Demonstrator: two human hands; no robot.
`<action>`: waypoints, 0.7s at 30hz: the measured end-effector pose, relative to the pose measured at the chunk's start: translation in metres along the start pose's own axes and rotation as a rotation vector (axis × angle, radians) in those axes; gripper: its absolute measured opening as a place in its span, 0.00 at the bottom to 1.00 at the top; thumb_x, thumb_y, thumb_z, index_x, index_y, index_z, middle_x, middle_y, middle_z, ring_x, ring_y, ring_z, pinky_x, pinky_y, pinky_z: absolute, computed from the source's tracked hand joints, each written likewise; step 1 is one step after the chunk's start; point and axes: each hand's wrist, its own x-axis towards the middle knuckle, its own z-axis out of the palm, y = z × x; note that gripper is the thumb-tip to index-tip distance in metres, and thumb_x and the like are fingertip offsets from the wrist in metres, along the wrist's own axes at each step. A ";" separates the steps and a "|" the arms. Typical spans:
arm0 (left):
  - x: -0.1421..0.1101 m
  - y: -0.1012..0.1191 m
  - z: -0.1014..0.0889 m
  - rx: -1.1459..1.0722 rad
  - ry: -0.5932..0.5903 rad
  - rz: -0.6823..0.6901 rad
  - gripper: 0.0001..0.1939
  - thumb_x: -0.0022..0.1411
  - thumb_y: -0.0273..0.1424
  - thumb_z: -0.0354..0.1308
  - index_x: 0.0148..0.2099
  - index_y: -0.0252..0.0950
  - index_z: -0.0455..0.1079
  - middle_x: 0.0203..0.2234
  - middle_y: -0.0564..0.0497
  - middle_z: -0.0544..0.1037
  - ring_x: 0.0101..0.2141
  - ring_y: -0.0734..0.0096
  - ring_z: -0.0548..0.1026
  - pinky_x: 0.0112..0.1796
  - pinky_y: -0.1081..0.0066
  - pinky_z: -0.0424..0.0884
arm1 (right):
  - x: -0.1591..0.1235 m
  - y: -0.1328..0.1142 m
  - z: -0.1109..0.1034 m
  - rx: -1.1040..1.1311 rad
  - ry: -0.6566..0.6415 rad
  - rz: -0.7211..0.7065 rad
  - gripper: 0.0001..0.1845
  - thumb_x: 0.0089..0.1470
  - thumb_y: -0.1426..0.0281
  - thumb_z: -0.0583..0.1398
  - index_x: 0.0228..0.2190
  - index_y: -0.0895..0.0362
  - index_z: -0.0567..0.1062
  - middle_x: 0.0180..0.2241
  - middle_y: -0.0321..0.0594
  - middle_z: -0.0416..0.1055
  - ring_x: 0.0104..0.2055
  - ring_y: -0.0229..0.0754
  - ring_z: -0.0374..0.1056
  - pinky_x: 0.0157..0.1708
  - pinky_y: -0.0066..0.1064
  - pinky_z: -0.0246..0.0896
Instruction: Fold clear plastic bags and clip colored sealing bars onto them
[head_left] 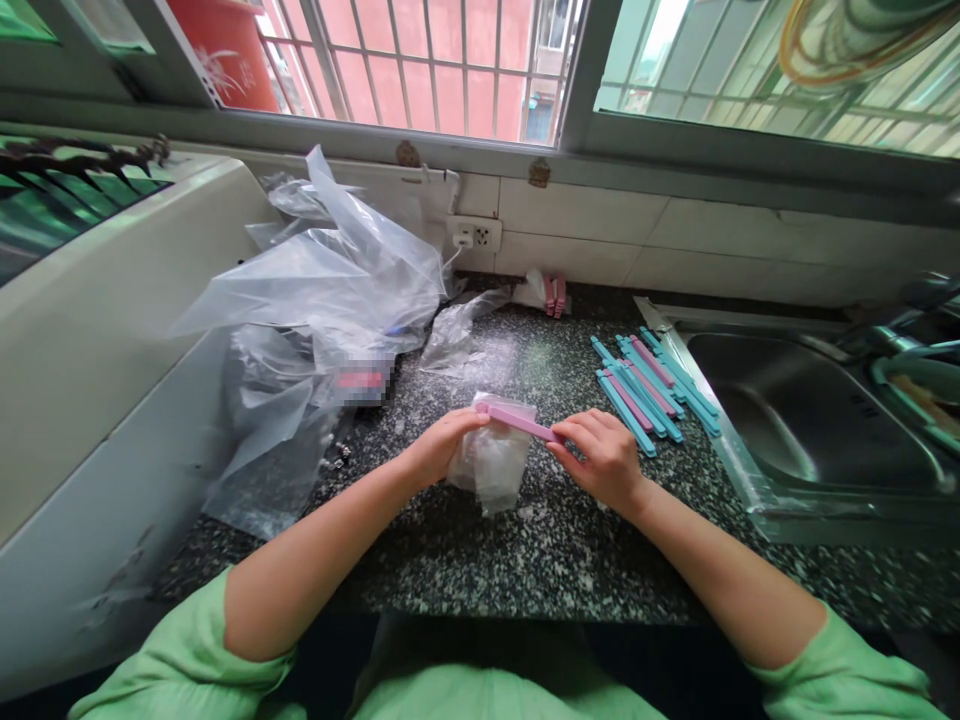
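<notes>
A pink bag sealing clip [519,420] stretches between my two hands above the speckled counter. My left hand [452,440] pinches its left end, together with the top of a small clear plastic bag [499,470]. The clip lies across the bag near its upper edge, and the bag hangs below it. At the clip's right end, the fingers of my right hand [600,455] are closed on it. Whether the clip is fully fastened I cannot tell. To the right of my right hand lies a loose pile of blue and pink sealing clips [652,385].
A large heap of clear plastic bags [330,270] covers the counter's left side. Against the back wall are a few pink clips [556,296] on a small bag, near a socket [476,235]. A steel sink [795,400] is at right; a white appliance [127,330] borders the left.
</notes>
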 end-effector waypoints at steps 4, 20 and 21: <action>0.002 -0.002 0.001 -0.111 0.028 -0.047 0.20 0.47 0.41 0.56 0.33 0.28 0.74 0.21 0.46 0.76 0.25 0.67 0.73 0.28 0.73 0.65 | -0.001 0.000 0.000 -0.001 -0.013 -0.015 0.06 0.52 0.69 0.58 0.33 0.58 0.72 0.28 0.40 0.73 0.30 0.40 0.63 0.32 0.32 0.56; 0.003 -0.012 -0.001 0.208 0.100 0.133 0.31 0.43 0.56 0.55 0.27 0.29 0.73 0.21 0.49 0.75 0.24 0.71 0.67 0.29 0.72 0.61 | -0.002 -0.003 0.004 0.121 -0.055 0.026 0.04 0.54 0.71 0.55 0.32 0.57 0.70 0.29 0.41 0.70 0.31 0.39 0.64 0.32 0.30 0.62; 0.004 -0.013 -0.001 0.195 0.104 0.133 0.31 0.43 0.56 0.55 0.27 0.29 0.73 0.21 0.49 0.75 0.24 0.71 0.67 0.29 0.73 0.61 | -0.003 -0.003 0.005 0.158 -0.057 0.041 0.04 0.54 0.72 0.55 0.32 0.57 0.70 0.29 0.41 0.69 0.31 0.38 0.65 0.32 0.29 0.63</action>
